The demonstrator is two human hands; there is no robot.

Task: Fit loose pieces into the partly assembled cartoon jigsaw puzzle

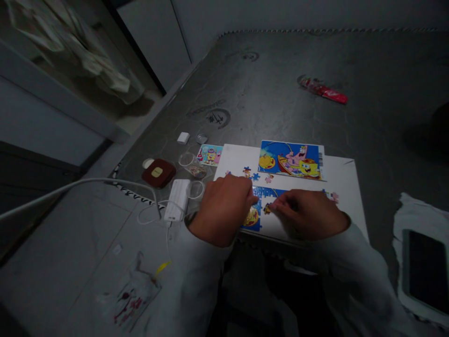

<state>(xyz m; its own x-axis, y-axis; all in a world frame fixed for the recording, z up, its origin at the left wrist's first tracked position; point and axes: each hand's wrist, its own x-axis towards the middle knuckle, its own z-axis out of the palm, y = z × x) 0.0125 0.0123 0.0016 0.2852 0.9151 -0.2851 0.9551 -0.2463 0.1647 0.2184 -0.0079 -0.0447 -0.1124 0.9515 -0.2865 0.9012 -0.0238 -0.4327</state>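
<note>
At the near edge of the white board [345, 180]: the assembled puzzle section [261, 193] lies flat between the two hands, blue with a yellow-orange patch at its lower left.
Puzzle piece [267, 209]: small, dark and yellow, at the right fingertips. Whether it touches the assembled puzzle section or lies just beside its edge cannot be told.
Right hand [310, 215]: fingers drawn together, pinching the puzzle piece from its right side.
Left hand [224, 208]: knuckles up and curled, resting over the left part of the section. Its fingertips are hidden, so a grip cannot be confirmed.
Handling (judged): thin printed card, very light and fairly stiff, though the tabs would bend. It probably slides easily on the smooth board, and the joined section would likely part if lifted.
Hold (judged): pinch the piece by opposite edges and press the section flat.
Appearance: glossy cartoon print. The reference picture [291, 160] shows yellow and pink figures in a boat on blue.
Loose pieces [256, 177]: a few, between the picture and the section.
Left of board: white charger [178, 199], maroon case [158, 173].
</note>
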